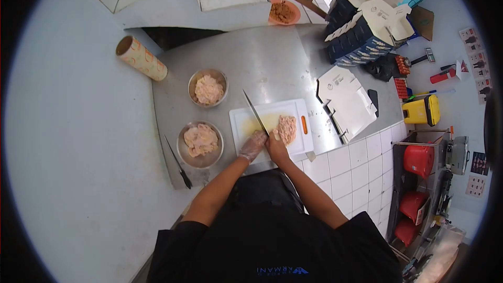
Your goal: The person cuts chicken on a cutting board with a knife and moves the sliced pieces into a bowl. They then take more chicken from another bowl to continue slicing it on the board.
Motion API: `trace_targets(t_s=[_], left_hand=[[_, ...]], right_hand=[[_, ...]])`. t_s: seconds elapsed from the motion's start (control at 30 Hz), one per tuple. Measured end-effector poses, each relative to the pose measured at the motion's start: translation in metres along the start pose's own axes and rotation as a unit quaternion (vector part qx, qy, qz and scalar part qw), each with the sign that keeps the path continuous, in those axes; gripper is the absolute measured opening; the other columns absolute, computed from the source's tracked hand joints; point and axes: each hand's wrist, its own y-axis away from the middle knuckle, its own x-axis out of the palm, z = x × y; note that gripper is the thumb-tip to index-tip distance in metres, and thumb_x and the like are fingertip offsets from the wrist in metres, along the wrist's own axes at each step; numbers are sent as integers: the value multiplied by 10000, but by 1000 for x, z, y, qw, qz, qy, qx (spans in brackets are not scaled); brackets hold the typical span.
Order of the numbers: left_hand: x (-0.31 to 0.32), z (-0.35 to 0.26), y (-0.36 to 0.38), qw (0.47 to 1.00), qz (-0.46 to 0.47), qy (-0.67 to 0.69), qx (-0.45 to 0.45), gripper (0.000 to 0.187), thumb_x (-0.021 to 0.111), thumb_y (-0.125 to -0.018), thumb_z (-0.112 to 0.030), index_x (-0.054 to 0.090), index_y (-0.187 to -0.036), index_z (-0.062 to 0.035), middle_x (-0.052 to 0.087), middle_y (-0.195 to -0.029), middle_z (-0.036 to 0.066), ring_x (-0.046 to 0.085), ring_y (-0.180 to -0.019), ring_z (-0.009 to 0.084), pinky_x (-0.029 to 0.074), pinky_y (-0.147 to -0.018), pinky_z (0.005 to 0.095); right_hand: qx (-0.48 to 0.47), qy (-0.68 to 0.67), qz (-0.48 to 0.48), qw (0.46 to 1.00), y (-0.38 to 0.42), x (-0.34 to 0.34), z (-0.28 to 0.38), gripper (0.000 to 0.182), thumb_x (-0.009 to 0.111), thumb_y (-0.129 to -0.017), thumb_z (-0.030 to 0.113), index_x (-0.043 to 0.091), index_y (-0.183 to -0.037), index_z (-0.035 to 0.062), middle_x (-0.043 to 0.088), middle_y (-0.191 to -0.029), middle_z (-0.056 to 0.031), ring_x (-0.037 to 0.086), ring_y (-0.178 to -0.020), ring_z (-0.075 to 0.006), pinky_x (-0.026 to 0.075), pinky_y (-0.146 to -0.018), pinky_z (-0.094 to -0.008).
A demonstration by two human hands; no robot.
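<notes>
right hand (276,148) grips knife (255,111), blade over the white cutting board (246,126); gloved left hand (252,145) rests loosely curled beside raw chicken (286,128) on the board. best kept clear of the edge. two steel bowls (208,87) (200,144) hold chicken pieces.

the knife (255,111) handle is hidden inside the right hand (276,148). print on the folded boxes (347,99) is too small to read. the wall posters (476,63) are blurred, and the rounded lens edge cuts off the desk (272,57) surroundings.
</notes>
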Motion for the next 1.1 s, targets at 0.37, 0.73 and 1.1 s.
trace_targets(t_s=[0.37, 0.73, 1.1], left_hand=[[3, 2, 1, 998, 44, 8, -34, 216, 604, -889, -81, 632, -1087, 1, 619, -1080, 164, 586, -1069, 340, 475, -990, 431], [-25, -25, -5, 993, 40, 54, -97, 180, 599, -891, -83, 607, -1058, -18, 607, -1118, 181, 566, -1111, 377, 486, -954, 461], [-44, -37, 6, 988, 52, 46, -140, 156, 587, -930, -160, 666, -976, -34, 661, -1006, 171, 587, -1052, 380, 473, -935, 471]], right_hand=[[-67, 16, -22, 997, -10, 16, -19, 351, 488, -996, 242, 423, -1273, 36, 665, -800, -329, 668, -799, -528, 506, -730, -645], [-13, 32, 11, 999, 53, 16, -55, 349, 523, -1001, 258, 420, -1249, 35, 666, -768, -299, 666, -746, -499, 503, -662, -613], [-2, 45, -52, 998, 61, 12, -49, 242, 491, -1022, 260, 438, -1119, 45, 666, -759, -289, 668, -747, -504, 518, -676, -622]])
